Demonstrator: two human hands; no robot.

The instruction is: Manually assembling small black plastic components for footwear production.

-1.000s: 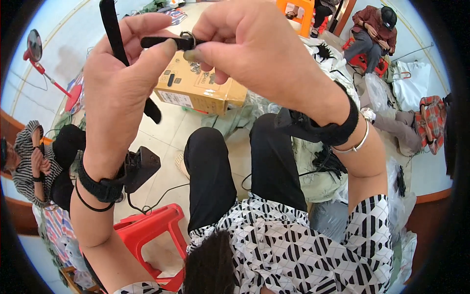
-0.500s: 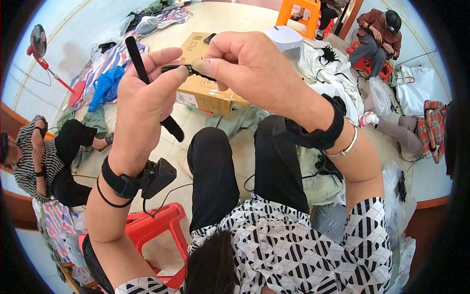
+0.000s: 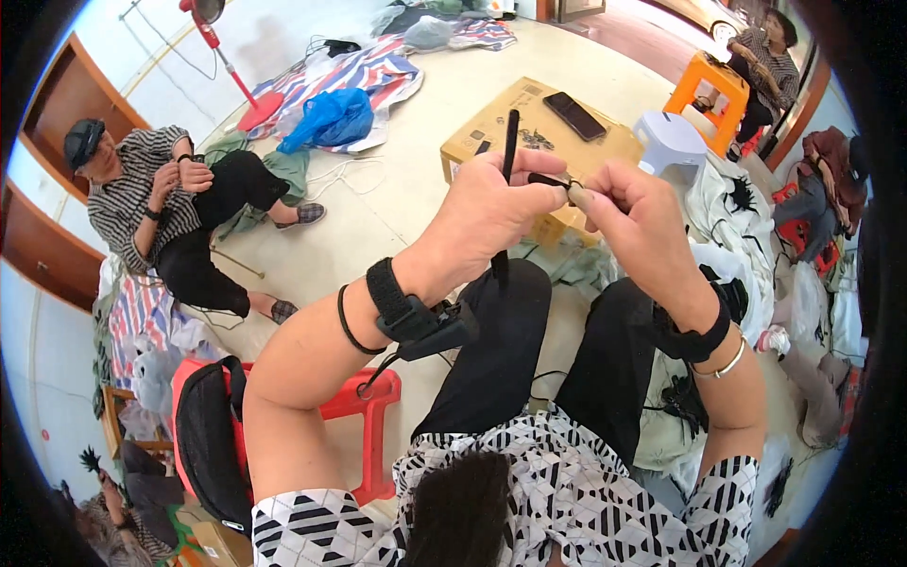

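Note:
Up in front of my knees, both hands are close together over a narrow black strap. My left hand [image 3: 472,213] is closed on it. One long flat length of the strap [image 3: 512,142] stands up past the left fingers, and its lower end hangs below that hand. A shorter black piece [image 3: 546,180] runs from the left thumb toward the right fingertips. My right hand [image 3: 642,217] pinches its end between thumb and forefinger, where something small and thin shows. Fingers partly hide how the pieces join. Black bands are on both wrists.
A cardboard box [image 3: 491,123] with a phone [image 3: 574,115] on top stands beyond my hands. Beside it are a pale plastic stool [image 3: 669,142] and an orange stool [image 3: 707,90]. A person in stripes [image 3: 142,203] sits at the left, near a blue plastic bag [image 3: 331,118].
The view has swung toward the left, bringing the seated person and the phone on the box into fuller sight. Both hands keep their grip on the strap, which stands more upright.

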